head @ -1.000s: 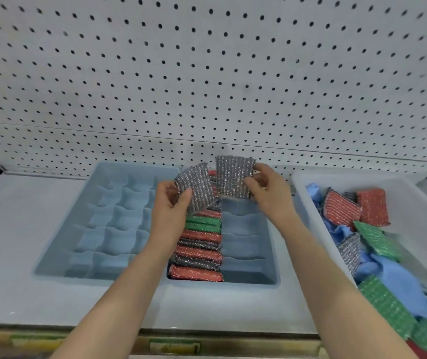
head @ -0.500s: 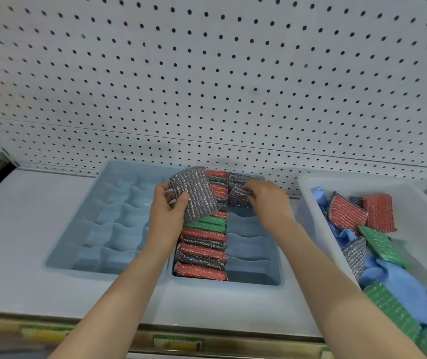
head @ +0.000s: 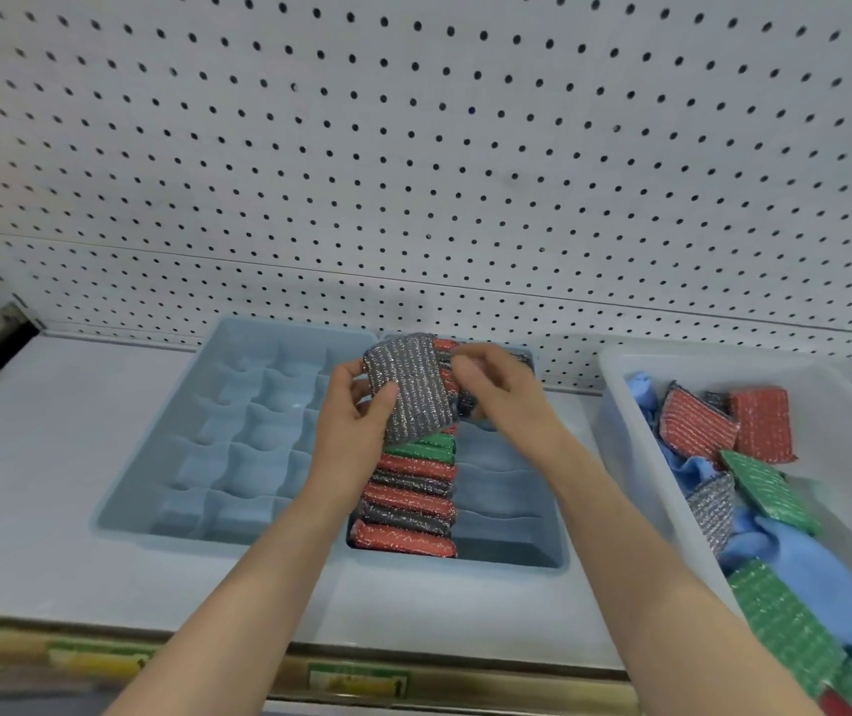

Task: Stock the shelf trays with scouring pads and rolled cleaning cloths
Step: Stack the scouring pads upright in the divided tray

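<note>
Grey scouring pad (head: 408, 390) was gripped by the left hand (head: 357, 431), probably to slot edgewise into the tray (head: 511, 563); whether the right hand (head: 501, 395) held anything was unclear.

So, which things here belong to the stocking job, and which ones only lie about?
Job: silver scouring pad in left hand; pad row in blue tray; divided tray; white bin of loose pads and blue cloths.
Lying about: pegboard; shelf price labels.
</note>
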The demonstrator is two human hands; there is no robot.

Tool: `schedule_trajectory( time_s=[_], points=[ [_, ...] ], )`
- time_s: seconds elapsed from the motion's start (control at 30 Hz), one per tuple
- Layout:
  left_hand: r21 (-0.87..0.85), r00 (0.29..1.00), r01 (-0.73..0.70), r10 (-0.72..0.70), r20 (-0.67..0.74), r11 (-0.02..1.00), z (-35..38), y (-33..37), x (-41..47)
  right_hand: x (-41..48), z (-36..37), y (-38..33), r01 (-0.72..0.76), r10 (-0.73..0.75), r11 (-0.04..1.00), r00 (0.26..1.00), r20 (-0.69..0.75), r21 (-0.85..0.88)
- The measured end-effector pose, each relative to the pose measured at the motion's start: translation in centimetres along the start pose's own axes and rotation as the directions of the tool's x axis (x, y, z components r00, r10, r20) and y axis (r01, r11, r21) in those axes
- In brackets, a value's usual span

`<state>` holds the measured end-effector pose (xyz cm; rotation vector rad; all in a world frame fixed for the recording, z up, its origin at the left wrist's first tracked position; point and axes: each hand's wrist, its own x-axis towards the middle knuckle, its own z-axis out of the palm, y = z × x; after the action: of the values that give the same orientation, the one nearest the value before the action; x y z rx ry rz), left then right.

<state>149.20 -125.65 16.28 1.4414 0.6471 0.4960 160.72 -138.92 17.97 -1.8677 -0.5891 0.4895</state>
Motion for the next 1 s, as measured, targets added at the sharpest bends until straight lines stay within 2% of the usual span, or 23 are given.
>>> schedule_trajectory(
  time_s=[0.07,0.1,0.17,0.2,0.27,0.37,0.43,0.5,0.63,0.7,0.87,1.0],
  points=[
    [0.0,0.999,-0.023,0.023,0.029,1.0,0.9,0.0,0.0,-0.7,0.4,-0.1,-0.037,0.027,0.992,0.996,0.08,0.123],
    [0.009,0.997,-0.044,0.043,0.06,0.999,1.2,-0.1,0.1,-0.9,0.1,0.0,-0.049,0.042,0.988,0.998,0.048,0.148],
    [0.146,0.982,-0.139,0.118,0.148,0.979,1.6,-0.5,0.2,-1.0,-1.3,0.3,-0.043,0.053,0.996,0.991,-0.125,0.081],
    [0.283,0.964,-0.218,0.162,0.21,0.934,1.6,-0.7,0.4,-0.9,-2.5,0.6,-0.021,0.01,0.999,0.972,-0.235,-0.046],
    [0.553,0.901,-0.407,0.22,0.374,0.727,1.6,-1.5,0.6,-1.1,-4.6,1.2,-0.001,-0.137,0.929,0.928,-0.347,-0.37],
    [0.689,0.784,-0.613,0.192,0.59,0.386,1.8,-3.1,0.9,-1.1,-5.1,2.8,0.0,-0.236,0.737,0.937,-0.258,-0.675],
    [0.726,0.77,-0.633,0.127,0.625,0.267,1.8,-3.8,0.9,-0.7,-4.0,3.8,0.04,-0.275,0.642,0.944,-0.182,-0.766],
    [0.756,0.781,-0.622,0.095,0.617,0.203,1.7,-4.2,0.9,0.1,-3.0,4.3,0.086,-0.335,0.555,0.933,-0.128,-0.827],
    [0.77,0.785,-0.619,0.103,0.61,0.155,1.4,-4.2,0.9,1.5,-1.9,5.5,0.074,-0.354,0.413,0.931,-0.086,-0.908],
    [0.771,0.786,-0.618,0.096,0.61,0.153,1.3,-4.3,1.0,1.8,-1.3,6.6,0.086,-0.329,0.39,0.943,-0.051,-0.917],
    [0.758,0.772,-0.636,0.109,0.626,0.146,0.9,-4.4,1.0,2.0,-1.0,6.4,0.038,-0.2,0.485,0.977,-0.069,-0.874],
    [0.753,0.773,-0.634,0.098,0.627,0.175,0.9,-4.7,1.4,-0.9,-2.4,4.2,0.03,-0.226,0.598,0.965,-0.132,-0.801]
  ],
)
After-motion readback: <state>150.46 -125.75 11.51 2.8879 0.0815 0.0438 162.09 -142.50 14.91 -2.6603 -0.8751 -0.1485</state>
